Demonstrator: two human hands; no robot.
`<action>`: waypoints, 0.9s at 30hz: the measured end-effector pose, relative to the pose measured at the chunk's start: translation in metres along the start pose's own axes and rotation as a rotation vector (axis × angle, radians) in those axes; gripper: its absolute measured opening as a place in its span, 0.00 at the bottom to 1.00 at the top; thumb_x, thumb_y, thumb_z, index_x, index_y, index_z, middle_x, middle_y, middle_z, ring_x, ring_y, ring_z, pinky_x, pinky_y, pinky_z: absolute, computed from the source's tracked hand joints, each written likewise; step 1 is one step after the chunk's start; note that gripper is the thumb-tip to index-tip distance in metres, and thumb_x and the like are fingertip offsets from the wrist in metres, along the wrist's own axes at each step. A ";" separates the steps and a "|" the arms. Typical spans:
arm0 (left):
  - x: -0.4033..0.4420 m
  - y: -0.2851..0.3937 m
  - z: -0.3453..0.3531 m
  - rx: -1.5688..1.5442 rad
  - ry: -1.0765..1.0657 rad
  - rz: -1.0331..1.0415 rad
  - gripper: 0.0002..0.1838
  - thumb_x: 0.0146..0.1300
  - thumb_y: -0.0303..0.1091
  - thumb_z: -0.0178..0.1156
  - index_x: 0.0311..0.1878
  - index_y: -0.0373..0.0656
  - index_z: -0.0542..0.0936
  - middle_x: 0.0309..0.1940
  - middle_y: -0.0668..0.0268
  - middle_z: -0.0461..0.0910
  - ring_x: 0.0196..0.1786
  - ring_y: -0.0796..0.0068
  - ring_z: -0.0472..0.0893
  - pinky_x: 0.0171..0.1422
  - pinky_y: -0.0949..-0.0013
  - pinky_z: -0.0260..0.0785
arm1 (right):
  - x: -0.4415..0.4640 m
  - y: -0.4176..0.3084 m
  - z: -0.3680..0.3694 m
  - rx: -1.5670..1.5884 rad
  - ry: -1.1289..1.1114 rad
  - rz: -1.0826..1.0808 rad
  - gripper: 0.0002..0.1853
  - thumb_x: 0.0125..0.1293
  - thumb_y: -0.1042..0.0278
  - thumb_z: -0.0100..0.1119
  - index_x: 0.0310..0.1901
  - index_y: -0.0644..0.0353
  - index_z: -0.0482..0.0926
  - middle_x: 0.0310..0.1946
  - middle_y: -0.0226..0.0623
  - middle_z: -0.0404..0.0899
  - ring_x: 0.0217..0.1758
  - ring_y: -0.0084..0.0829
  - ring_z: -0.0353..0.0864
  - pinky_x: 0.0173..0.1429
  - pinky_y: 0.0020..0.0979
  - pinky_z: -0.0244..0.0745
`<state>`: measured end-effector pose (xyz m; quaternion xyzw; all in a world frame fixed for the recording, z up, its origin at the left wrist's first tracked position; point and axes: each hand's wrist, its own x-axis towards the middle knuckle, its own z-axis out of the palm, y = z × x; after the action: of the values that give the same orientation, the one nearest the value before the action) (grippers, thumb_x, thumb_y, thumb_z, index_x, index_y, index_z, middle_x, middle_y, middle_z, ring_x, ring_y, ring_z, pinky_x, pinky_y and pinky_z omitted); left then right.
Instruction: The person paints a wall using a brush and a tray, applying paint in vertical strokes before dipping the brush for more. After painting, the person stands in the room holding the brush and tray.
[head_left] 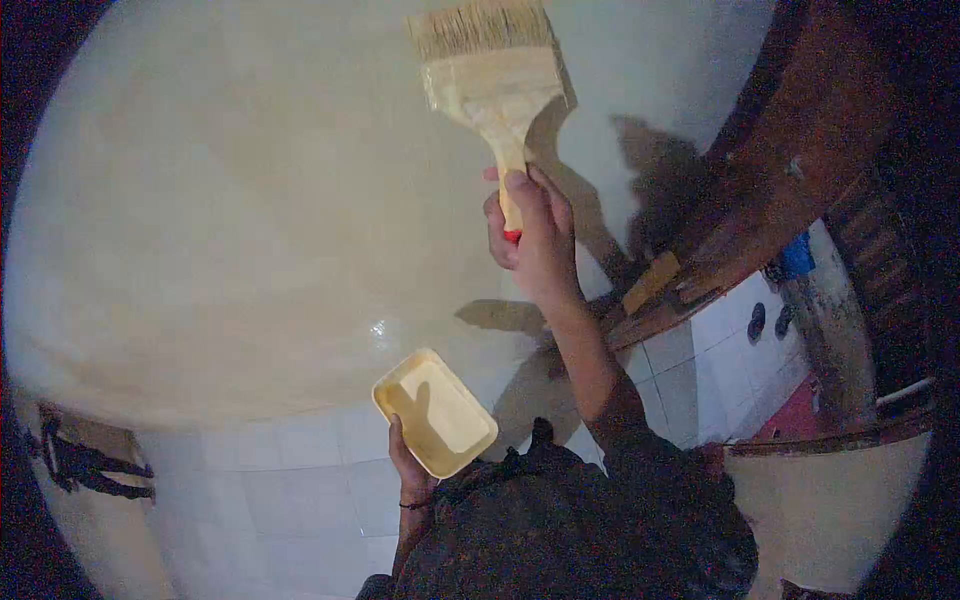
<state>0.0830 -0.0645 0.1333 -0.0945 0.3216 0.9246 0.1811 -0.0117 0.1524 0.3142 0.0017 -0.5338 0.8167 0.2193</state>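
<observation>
My right hand (535, 225) is closed round the handle of a wide, flat paintbrush (500, 90). The brush points up, its pale bristles at or close to the cream-coloured wall (250, 200); whether they touch it I cannot tell. A red tip shows at the handle's lower end. Lower down, my left hand (410, 465) grips the edge of a shallow cream tray (440, 410), with the thumb over its near rim. The tray is tilted towards me, and a shadow falls across its inside. What lies in it is hard to make out.
Right of the wall runs a brown wooden frame (770, 170) with a small wooden piece (650, 283) by it. Dark slippers (757, 322) lie on the tiled floor (290, 490). A blue object (797, 255) stands farther right. Dark clothing (80, 465) hangs at the far left.
</observation>
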 end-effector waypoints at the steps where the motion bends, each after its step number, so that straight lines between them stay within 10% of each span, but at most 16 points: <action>1: 0.001 -0.001 -0.003 0.004 0.015 -0.008 0.28 0.62 0.52 0.39 0.58 0.40 0.60 0.50 0.60 0.68 0.51 0.66 0.70 0.54 0.64 0.64 | -0.003 0.006 -0.003 -0.004 0.005 0.023 0.17 0.61 0.54 0.44 0.40 0.60 0.68 0.16 0.26 0.63 0.09 0.15 0.55 0.12 0.19 0.49; 24: -0.010 0.005 0.037 0.097 0.099 0.022 0.28 0.62 0.52 0.38 0.58 0.41 0.59 0.52 0.59 0.66 0.53 0.64 0.68 0.55 0.62 0.62 | -0.105 0.151 -0.094 -0.408 0.058 0.191 0.16 0.62 0.53 0.42 0.40 0.59 0.67 0.15 0.25 0.61 0.10 0.15 0.56 0.12 0.19 0.50; 27: -0.006 0.003 0.022 0.111 0.138 0.001 0.28 0.62 0.52 0.39 0.58 0.41 0.60 0.51 0.60 0.67 0.52 0.65 0.69 0.54 0.63 0.63 | -0.112 0.165 -0.099 -0.066 0.178 0.524 0.16 0.62 0.53 0.42 0.40 0.59 0.67 0.15 0.25 0.61 0.10 0.15 0.56 0.12 0.19 0.50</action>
<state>0.0863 -0.0546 0.1536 -0.1477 0.3841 0.8967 0.1627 0.0528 0.1437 0.1009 -0.2152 -0.5209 0.8247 0.0464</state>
